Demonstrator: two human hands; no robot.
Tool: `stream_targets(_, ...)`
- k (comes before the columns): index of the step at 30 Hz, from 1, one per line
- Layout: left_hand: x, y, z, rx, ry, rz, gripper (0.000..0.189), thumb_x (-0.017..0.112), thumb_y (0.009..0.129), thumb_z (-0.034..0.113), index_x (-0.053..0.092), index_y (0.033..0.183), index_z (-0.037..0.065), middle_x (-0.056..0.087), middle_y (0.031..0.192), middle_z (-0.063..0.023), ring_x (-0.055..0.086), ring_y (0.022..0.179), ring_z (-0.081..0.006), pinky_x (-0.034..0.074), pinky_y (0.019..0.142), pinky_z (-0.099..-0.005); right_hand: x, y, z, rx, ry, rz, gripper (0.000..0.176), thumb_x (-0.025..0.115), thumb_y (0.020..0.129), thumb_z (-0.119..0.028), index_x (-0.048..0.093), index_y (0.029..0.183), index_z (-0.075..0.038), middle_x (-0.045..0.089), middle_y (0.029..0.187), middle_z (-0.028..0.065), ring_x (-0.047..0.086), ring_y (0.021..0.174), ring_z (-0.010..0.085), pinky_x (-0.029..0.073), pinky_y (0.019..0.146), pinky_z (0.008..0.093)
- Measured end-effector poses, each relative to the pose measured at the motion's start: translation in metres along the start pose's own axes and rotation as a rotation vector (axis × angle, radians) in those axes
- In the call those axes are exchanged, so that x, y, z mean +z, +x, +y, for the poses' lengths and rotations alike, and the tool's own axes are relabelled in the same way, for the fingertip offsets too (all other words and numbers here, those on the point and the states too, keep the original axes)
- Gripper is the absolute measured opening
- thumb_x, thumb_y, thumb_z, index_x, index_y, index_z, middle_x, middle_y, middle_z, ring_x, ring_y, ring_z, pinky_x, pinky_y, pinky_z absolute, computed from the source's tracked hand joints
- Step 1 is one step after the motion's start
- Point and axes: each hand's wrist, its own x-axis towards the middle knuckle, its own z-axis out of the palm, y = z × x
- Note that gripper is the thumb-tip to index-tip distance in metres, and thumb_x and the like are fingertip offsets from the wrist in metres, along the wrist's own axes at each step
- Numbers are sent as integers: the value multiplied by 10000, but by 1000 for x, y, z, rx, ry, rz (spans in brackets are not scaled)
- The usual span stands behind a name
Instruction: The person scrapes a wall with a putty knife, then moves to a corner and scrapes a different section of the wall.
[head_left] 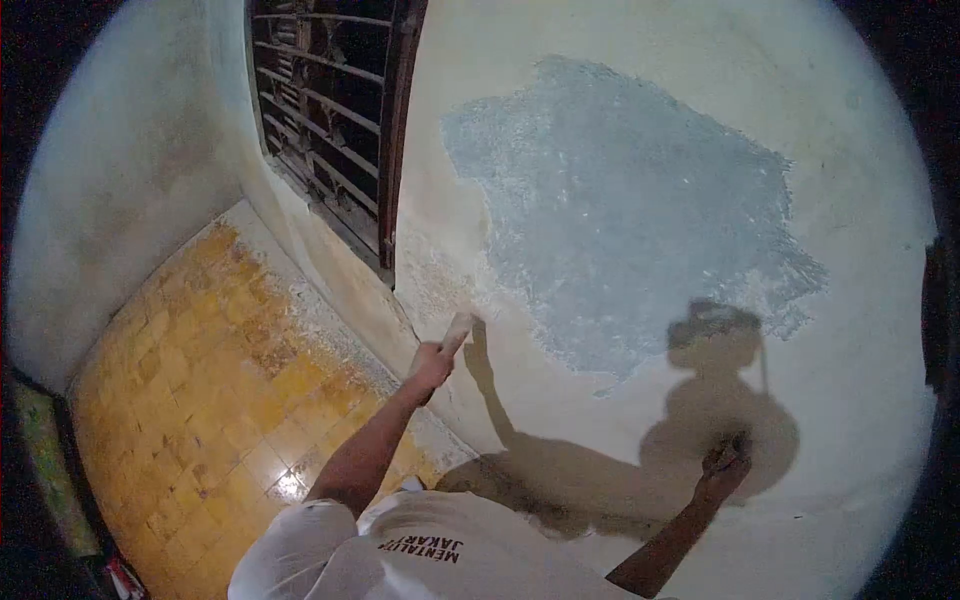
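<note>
My left hand [432,368] is closed round a pale, flat scraper [458,332], its broad end at the wall below the window's lower corner. Bare, roughened wall shows around that end. Farther right, my right hand [727,468] is raised close to the wall, inside the shadow of my head. Its fingers look curled, with something dark at them that I cannot make out. Above and between the hands spreads a large grey patch [630,210] with ragged edges, where the cream wall [860,330] has lost its paint.
A barred window [330,120] with a dark frame is set in the wall at upper left. Yellow floor tiles [200,400] lie to the left, with pale flakes [330,325] along the wall's foot. A dark-edged green item [50,470] stands at the far left.
</note>
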Motion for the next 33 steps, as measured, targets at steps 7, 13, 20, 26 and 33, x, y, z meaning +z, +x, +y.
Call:
stream_targets(7, -9, -7, 49, 157, -89, -23, 636, 496, 791, 597, 525, 526, 19, 469, 469, -42, 467, 449, -134, 381, 442, -326, 0, -1, 15, -338, -155, -48, 358, 482, 883, -344, 507, 1055, -31, 501, 840, 13, 457, 641, 79, 362, 461, 164)
stream_targets(13, -10, -9, 15, 63, -10, -18, 627, 523, 777, 588, 523, 518, 17, 488, 468, -57, 485, 430, -152, 394, 443, -316, -23, 14, 19, -268, -169, -95, 375, 490, 881, -260, 473, 1171, -22, 523, 991, 49, 489, 745, 94, 402, 546, 174)
stream_targets(20, -3, 2, 20, 161, 23, -7, 622, 505, 784, 608, 460, 489, 62, 454, 454, -38, 450, 401, -129, 380, 413, -289, -41, 28, 40, -315, -164, -215, 491, 513, 868, -319, 394, 1265, -56, 476, 1186, 66, 519, 905, 139, 441, 639, 201)
stream_targets(26, 14, 16, 8, 97, 87, 18, 698, 484, 757, 652, 557, 547, -10, 527, 519, -113, 552, 523, -194, 434, 526, -355, -45, 31, 37, -124, -35, -218, 524, 456, 877, -406, 405, 1262, -54, 467, 1210, 81, 515, 979, 163, 457, 648, 235)
stream_targets(33, -6, -6, 29, 153, 5, 30, 596, 531, 795, 560, 482, 506, 41, 445, 454, -31, 435, 397, -124, 357, 392, -295, -37, 23, 42, -598, -309, -152, 531, 457, 862, -461, 454, 1224, -73, 490, 1195, 71, 548, 913, 149, 461, 632, 213)
